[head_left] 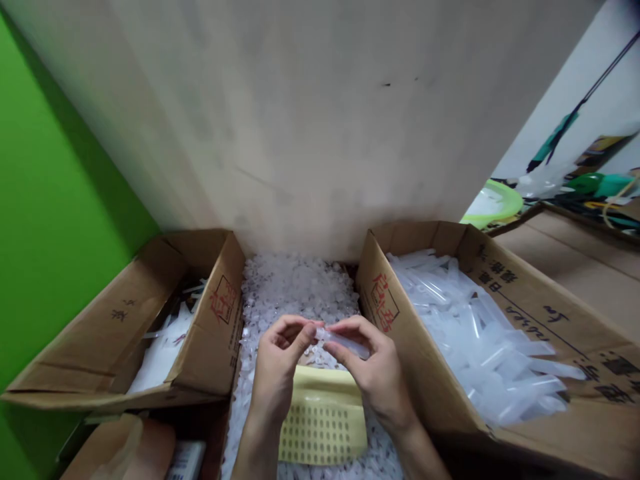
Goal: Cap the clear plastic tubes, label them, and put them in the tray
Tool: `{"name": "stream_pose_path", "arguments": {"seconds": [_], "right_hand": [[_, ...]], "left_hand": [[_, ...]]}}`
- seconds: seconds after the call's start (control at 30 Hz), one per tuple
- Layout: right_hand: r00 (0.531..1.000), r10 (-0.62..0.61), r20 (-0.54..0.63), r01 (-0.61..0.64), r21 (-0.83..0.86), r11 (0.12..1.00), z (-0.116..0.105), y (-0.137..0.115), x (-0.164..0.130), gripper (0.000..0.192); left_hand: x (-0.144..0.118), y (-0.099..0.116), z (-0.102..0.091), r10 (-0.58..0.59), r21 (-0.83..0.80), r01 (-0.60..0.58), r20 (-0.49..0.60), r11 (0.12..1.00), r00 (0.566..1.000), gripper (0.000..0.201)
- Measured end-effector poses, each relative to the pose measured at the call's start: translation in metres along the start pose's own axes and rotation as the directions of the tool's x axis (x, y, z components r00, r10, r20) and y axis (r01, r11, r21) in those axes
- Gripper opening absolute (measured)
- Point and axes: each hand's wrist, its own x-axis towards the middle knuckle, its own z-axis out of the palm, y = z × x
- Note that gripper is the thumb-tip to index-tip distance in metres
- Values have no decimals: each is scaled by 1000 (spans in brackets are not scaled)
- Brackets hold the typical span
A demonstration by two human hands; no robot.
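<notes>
wall (55,200) green | cartons (210,333) brown, red print | sheet (325,417) yellow, dotted

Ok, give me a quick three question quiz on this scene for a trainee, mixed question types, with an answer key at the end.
1. True or false: the right hand holds a clear plastic tube.
2. Which box holds the pile of clear tubes? A) the left cardboard box B) the right cardboard box C) neither
3. Fill in: under the hands lies a perforated sheet coloured ____.

Key:
1. True; the left hand meets it at the tube's end.
2. B
3. Yellow; it rests on the small white plastic pieces between the boxes.
</notes>
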Motion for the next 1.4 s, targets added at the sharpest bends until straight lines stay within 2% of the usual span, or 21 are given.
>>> {"name": "stream_pose_path", "arguments": {"seconds": [0.1,0.17,0.27,0.37,0.43,0.5,0.57,0.63,0.7,0.77,0.87,0.93,1.07,1.1,1.17,1.23,1.33,1.4], "right_hand": [[997,60,-38,-58,45,997,0,1,0,20],[993,114,-38,-108,119,987,0,3,1,28],[983,183,-10,-177,208,962,0,5,3,36],[986,168,-13,-161,213,964,-1,4,2,37],[991,134,-21,-127,192,973,-1,3,1,36],[995,104,-9,-102,151,983,-2,2,0,34],[996,87,13,-88,110,990,-2,2,-1,33],[996,87,23,-89,92,992,-3,2,0,33],[995,95,16,-96,99,990,-3,3,0,33],[996,93,17,-94,104,990,-4,4,0,33],[997,59,40,-62,73,995,-3,4,-2,32],[998,44,49,-47,61,997,-3,3,-3,32],[995,97,36,-101,116,988,-3,0,-1,35],[994,104,28,-106,128,986,-3,0,0,36],[997,83,11,-83,116,990,-4,-1,0,34],[999,41,8,-41,74,996,-5,-1,-1,30],[999,-25,21,25,14,1000,-5,0,-3,25],[999,-41,29,40,16,999,-3,0,-3,24]], "left_hand": [[0,-1,1,50,8,-49,-46,999,998,27],[-1,0,1,39,17,-38,-54,999,998,28],[-4,5,1,-18,-28,18,-1,999,1000,44],[-6,8,2,25,-58,-21,68,998,997,59],[-7,7,2,68,33,-70,62,997,996,51],[-7,7,0,68,218,-79,61,973,996,39],[-8,9,-2,33,392,-73,108,917,994,47],[-9,14,-4,36,460,-129,206,878,978,41],[-10,20,-6,89,442,-208,274,873,957,25],[-12,23,-7,114,416,-226,277,881,954,29],[-14,24,-6,17,508,-134,229,851,973,47],[-16,24,-4,-27,588,-129,250,798,968,54],[-18,28,0,108,585,-309,352,750,930,19],[-18,29,0,132,581,-335,363,742,922,17],[-18,30,2,120,589,-329,366,738,923,22],[-19,30,5,70,631,-276,331,725,941,32],[-22,29,10,40,734,-198,226,650,973,61],[-22,28,10,56,765,-216,230,606,972,63]]}}
